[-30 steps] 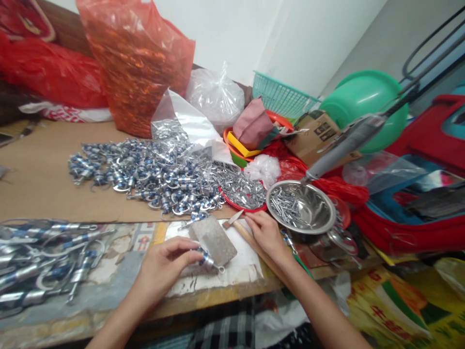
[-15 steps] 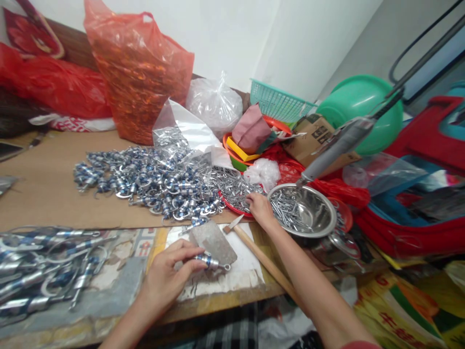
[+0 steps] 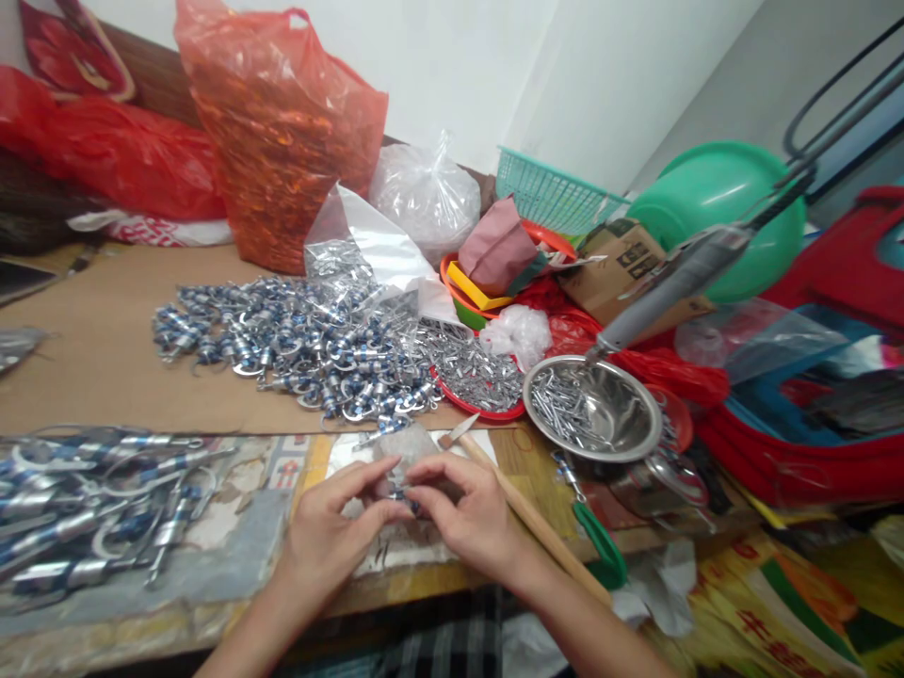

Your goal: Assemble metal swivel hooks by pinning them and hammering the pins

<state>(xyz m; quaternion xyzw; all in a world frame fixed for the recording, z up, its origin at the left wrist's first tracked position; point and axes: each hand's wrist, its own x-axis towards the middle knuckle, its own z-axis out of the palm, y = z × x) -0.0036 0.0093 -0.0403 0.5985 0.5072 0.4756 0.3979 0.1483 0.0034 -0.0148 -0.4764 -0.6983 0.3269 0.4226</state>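
My left hand [image 3: 329, 523] pinches a small silver-and-blue metal fitting [image 3: 401, 495] between thumb and fingers, mostly hidden by the fingertips. My right hand [image 3: 470, 513] meets it there, its fingertips closed at the fitting; whatever small part they hold is hidden. Under and behind the hands lies a grey block [image 3: 411, 444] on white paper. A hammer [image 3: 533, 516] with a wooden handle rests just right of my right hand. Beyond it, a red tray [image 3: 487, 415] bears many small metal pieces [image 3: 484, 375].
A large heap of similar fittings [image 3: 317, 353] covers the cardboard, with more fittings [image 3: 85, 508] at near left. To the right stand a steel bowl [image 3: 639, 443] of metal pins and a green-handled piece [image 3: 599, 541]. A grey tool [image 3: 670, 287] slants over the bowl.
My right hand has come back from the red tray to the fitting in my left hand. The green-handled piece, formerly behind my right arm, now shows.
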